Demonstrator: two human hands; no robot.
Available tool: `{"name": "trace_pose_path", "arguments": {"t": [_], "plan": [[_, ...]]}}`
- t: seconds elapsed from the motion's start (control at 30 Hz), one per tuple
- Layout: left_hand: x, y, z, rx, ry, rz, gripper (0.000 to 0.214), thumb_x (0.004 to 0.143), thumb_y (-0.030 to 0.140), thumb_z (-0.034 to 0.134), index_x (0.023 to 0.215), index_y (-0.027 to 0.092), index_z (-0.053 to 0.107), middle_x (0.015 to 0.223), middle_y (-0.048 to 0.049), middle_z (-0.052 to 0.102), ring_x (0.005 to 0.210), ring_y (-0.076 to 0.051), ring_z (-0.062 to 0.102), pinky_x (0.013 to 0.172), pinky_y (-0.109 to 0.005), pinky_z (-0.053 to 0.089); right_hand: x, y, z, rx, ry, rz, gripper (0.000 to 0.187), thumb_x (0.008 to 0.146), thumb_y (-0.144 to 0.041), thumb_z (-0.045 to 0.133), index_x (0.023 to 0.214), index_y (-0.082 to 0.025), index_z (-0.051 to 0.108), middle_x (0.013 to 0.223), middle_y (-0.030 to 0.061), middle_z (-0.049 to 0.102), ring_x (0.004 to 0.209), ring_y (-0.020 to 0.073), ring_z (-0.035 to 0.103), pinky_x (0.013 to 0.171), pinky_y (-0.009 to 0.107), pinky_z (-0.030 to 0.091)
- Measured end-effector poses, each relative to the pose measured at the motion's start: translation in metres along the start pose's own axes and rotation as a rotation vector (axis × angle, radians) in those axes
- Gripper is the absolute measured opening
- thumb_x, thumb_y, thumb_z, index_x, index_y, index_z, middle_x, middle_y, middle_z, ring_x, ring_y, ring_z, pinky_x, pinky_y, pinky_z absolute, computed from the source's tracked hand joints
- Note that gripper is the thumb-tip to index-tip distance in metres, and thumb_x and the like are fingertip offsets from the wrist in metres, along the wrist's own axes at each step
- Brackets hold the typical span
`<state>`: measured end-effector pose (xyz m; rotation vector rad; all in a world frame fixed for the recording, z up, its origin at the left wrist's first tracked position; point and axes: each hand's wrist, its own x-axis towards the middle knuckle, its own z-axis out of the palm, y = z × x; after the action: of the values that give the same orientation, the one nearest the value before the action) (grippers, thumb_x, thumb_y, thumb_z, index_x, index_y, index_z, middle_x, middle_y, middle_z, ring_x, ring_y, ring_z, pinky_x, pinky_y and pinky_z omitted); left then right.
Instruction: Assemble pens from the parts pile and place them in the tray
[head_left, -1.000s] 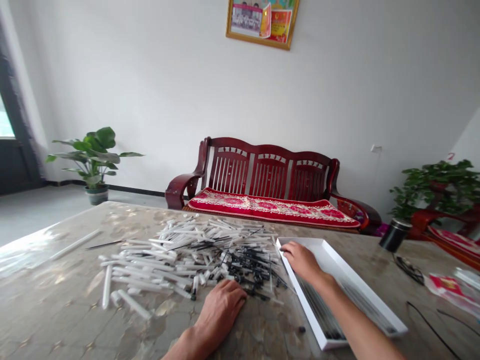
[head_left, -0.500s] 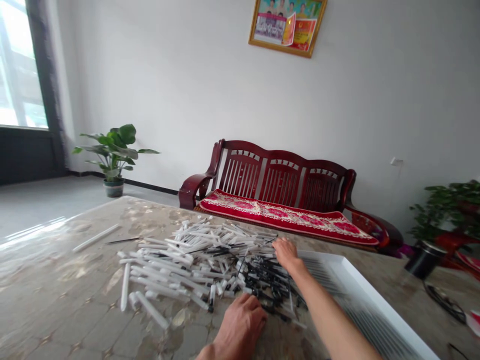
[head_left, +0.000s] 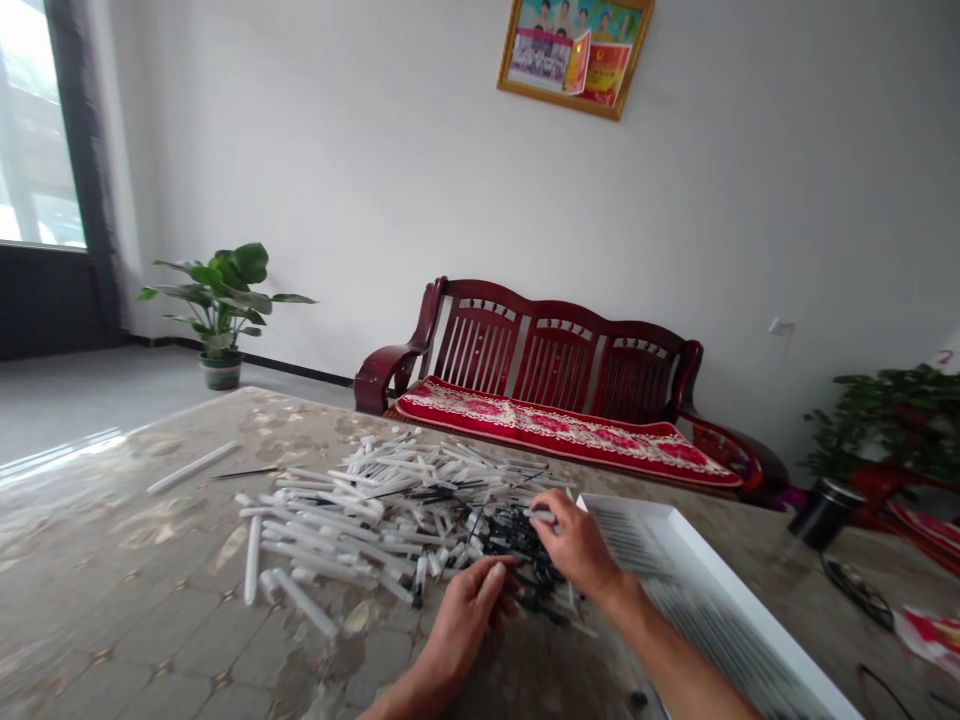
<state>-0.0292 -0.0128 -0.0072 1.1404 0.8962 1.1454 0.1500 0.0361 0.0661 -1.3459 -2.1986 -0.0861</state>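
Observation:
My right hand (head_left: 574, 540) is closed, pinching a short whitish pen part (head_left: 541, 516) over the black pen parts (head_left: 517, 530). To its left and nearer me, my left hand (head_left: 472, 600) has thumb and fingers pressed together at the near edge of the heap; what it may hold is too small to make out. Beyond and left of both hands spreads a large pile of whitish pen barrels (head_left: 330, 535). On the right, beside my right forearm, lies a white shallow tray (head_left: 739, 585) with rows of thin pens (head_left: 697, 625) in it.
A single barrel (head_left: 193, 466) and a thin dark refill (head_left: 246, 472) lie apart on the patterned table (head_left: 165, 620). A black cylinder (head_left: 827, 512) and cable (head_left: 859, 592) are at the right. Behind the table stands a red wooden bench (head_left: 559, 355); a potted plant (head_left: 223, 370) is at left.
My right hand has drawn back toward me from the far side of the black parts, with a whitish pen part now in its fingers. My left hand has lifted and turned thumb-up.

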Motion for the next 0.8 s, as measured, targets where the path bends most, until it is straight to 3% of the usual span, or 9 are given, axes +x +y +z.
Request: {"name": "trace_pose_path", "arguments": {"t": [0.1,0.2,0.27,0.33,0.4,0.53,0.63,0.8], "plan": [[0.002,0.0,0.0,-0.377,-0.003,-0.166,0.047,0.075,0.059,0.067,0.096,0.017,0.067,0.085,-0.0049,0.07,0.068,-0.015,0.063,0.052,-0.021,0.041,-0.025,-0.036,0.003,0.127,0.056,-0.162,0.014,0.088,-0.014,0.051,0.088,-0.023,0.062,0.088,0.0034,0.066,0.085,0.0174,0.061,0.077,0.028,0.048],[0.003,-0.002,-0.002,-0.463,0.0,-0.242,0.041,0.065,0.049,0.08,0.078,0.016,0.062,0.062,0.0038,0.058,0.052,-0.008,0.053,0.045,-0.016,0.033,-0.039,-0.055,0.007,0.166,0.032,-0.254,0.016,0.09,-0.014,0.051,0.087,-0.023,0.063,0.087,0.0035,0.067,0.085,0.0182,0.061,0.078,0.03,0.048],[0.003,-0.001,-0.003,-0.503,0.028,-0.257,0.038,0.064,0.043,0.084,0.076,0.016,0.06,0.055,0.0069,0.053,0.047,-0.005,0.049,0.043,-0.014,0.031,-0.044,-0.055,0.008,0.213,0.01,-0.254,0.02,0.09,-0.011,0.049,0.094,-0.023,0.065,0.096,0.0041,0.069,0.093,0.0181,0.062,0.084,0.03,0.049],[0.003,0.002,-0.004,-0.551,0.105,-0.256,0.034,0.067,0.038,0.082,0.08,0.016,0.059,0.062,0.0049,0.06,0.05,-0.005,0.054,0.044,-0.013,0.036,-0.046,-0.046,0.007,0.208,-0.001,-0.134,0.027,0.089,-0.008,0.046,0.1,-0.024,0.065,0.104,0.0046,0.069,0.099,0.0175,0.064,0.088,0.029,0.049],[0.003,0.006,-0.004,-0.575,0.193,-0.254,0.028,0.074,0.034,0.078,0.086,0.018,0.058,0.075,0.0004,0.069,0.057,-0.008,0.063,0.047,-0.014,0.042,-0.048,-0.032,0.004,0.083,-0.038,0.09,0.027,0.088,-0.008,0.046,0.099,-0.023,0.065,0.104,0.0061,0.069,0.098,0.0191,0.066,0.086,0.029,0.049],[0.002,0.014,-0.002,-0.57,0.315,-0.277,0.016,0.084,0.028,0.068,0.09,0.019,0.056,0.085,-0.0046,0.073,0.059,-0.011,0.069,0.046,-0.017,0.048,-0.051,-0.005,-0.001,-0.303,-0.288,0.423,0.019,0.091,-0.02,0.05,0.095,-0.017,0.068,0.096,0.013,0.073,0.093,0.0274,0.07,0.078,0.034,0.051],[0.003,0.016,-0.001,-0.584,0.345,-0.274,0.012,0.087,0.025,0.065,0.089,0.019,0.054,0.085,-0.0063,0.074,0.058,-0.013,0.071,0.046,-0.019,0.052,-0.052,0.004,0.002,-0.419,-0.424,0.491,0.024,0.092,-0.027,0.051,0.095,-0.015,0.071,0.095,0.0171,0.074,0.091,0.0302,0.071,0.075,0.035,0.051],[0.005,0.018,-0.004,-0.644,0.355,-0.213,0.015,0.086,0.011,0.063,0.096,0.018,0.054,0.082,-0.0057,0.073,0.068,-0.014,0.073,0.063,-0.024,0.061,-0.049,0.005,0.008,-0.454,-0.441,0.506,0.025,0.088,-0.025,0.052,0.094,-0.016,0.075,0.1,0.0194,0.074,0.093,0.0302,0.072,0.075,0.034,0.051]]}}
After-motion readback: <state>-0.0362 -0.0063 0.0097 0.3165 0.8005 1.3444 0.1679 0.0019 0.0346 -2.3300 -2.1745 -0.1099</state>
